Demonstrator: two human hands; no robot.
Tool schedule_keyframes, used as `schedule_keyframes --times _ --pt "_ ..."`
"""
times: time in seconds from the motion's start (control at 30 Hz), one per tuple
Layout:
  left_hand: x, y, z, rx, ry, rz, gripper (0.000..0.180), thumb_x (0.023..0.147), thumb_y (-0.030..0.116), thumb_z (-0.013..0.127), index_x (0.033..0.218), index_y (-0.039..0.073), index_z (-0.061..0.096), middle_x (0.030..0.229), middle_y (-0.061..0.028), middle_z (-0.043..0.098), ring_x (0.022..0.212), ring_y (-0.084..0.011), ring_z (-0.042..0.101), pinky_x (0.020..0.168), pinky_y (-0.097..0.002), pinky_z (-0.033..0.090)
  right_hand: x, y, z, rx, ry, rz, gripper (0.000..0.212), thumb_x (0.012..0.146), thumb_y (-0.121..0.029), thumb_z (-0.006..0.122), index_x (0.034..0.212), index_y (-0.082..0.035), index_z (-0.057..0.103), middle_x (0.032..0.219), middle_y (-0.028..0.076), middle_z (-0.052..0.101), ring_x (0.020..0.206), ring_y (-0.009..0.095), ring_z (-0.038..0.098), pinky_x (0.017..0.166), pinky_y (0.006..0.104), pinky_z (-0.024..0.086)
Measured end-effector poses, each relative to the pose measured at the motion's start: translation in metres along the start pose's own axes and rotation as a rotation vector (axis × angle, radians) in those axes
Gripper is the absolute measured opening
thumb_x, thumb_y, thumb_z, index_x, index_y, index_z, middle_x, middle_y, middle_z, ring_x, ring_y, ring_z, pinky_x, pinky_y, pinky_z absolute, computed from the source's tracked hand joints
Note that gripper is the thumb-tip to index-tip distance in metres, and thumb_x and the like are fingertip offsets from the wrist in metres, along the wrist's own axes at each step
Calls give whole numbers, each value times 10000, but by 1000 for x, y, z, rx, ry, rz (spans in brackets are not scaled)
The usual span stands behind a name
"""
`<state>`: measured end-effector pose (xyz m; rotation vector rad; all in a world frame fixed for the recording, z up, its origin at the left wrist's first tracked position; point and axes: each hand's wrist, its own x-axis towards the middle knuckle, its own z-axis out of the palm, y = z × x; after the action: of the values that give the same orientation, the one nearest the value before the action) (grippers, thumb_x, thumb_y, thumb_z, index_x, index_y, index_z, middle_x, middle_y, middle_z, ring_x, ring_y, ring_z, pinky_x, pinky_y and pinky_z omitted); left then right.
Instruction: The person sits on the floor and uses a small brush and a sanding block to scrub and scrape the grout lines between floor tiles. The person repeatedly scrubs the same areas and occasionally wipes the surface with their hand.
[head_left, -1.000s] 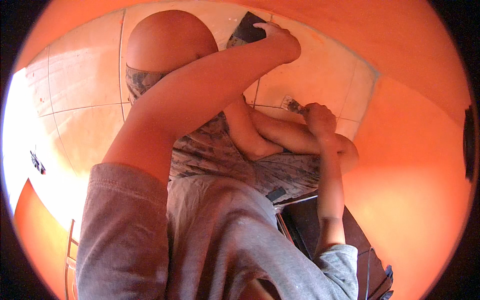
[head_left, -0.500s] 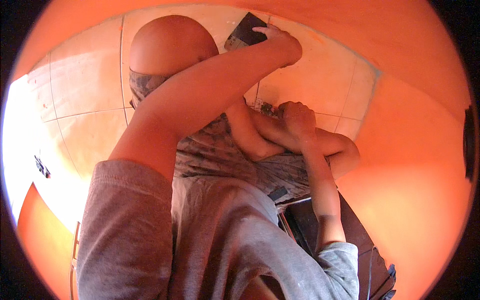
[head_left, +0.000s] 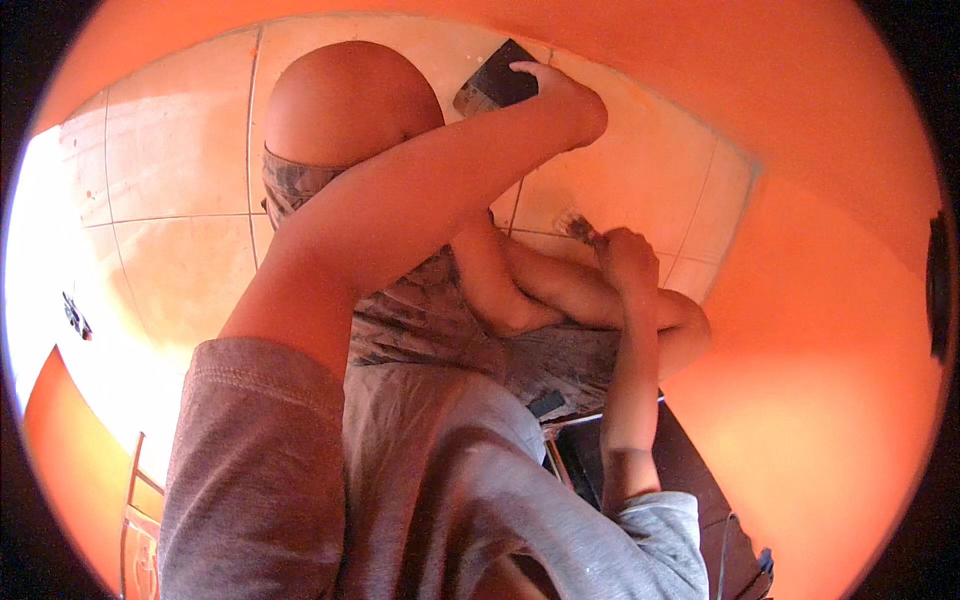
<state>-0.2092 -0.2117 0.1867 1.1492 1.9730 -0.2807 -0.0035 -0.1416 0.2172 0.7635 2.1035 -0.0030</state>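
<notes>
My left arm reaches across to the far middle, where my left hand point(head_left: 562, 88) is bent at the wrist. Its fingers lie over the near right edge of a flat, dark box-like piece point(head_left: 505, 75) with a greyish lower end; the grip's underside is hidden. Closer in, above my crossed legs, my right hand point(head_left: 630, 260) is closed round a small dark brush point(head_left: 582, 229). The brush's pale, blurred tip points away and left, over the tiled floor point(head_left: 640, 190).
My bent knee point(head_left: 350, 100) rises at the left, and the other leg point(head_left: 560, 285) lies folded before me. An orange wall point(head_left: 830, 300) curves round the far and right sides. A dark piece of furniture point(head_left: 690, 460) stands at the lower right. Bright light falls from the left.
My right hand has shifted a little to the right, and more of the brush shows. The left hand stays on the dark piece. The whole view has shifted slightly.
</notes>
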Motion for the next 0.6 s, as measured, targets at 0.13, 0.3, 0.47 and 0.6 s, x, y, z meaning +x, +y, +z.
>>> schedule_keyframes --times 0.13,0.3,0.47,0.6 --pt "5 2 -16 26 -100 19 431 947 349 635 1357 219 621 1449 -70 554 1299 -372 523 975 -772 349 7 -16 14 159 23 -101 413 987 -395 558 898 -24 715 884 269 704 856 391 713 759 497 550" --pt "47 13 17 19 -46 -83 466 808 306 795 1224 116 706 1247 -114 686 1124 -410 641 871 -755 446 7 -24 32 423 99 -129 305 1002 -289 563 1132 -30 658 799 263 690 730 373 711 682 470 538" --pt "15 10 -6 -40 -35 -38 425 831 274 756 1229 132 708 1274 -123 669 1139 -418 628 890 -753 429 4 -40 24 708 90 -226 406 1001 -203 534 1378 -57 568 968 269 701 855 400 703 763 476 549" --pt "30 4 14 -32 33 12 418 812 257 756 1207 128 719 1274 -152 665 1140 -424 628 878 -760 432 3 -51 13 708 94 -209 403 1017 -226 454 1320 -15 615 1189 214 676 1111 359 651 951 429 513"
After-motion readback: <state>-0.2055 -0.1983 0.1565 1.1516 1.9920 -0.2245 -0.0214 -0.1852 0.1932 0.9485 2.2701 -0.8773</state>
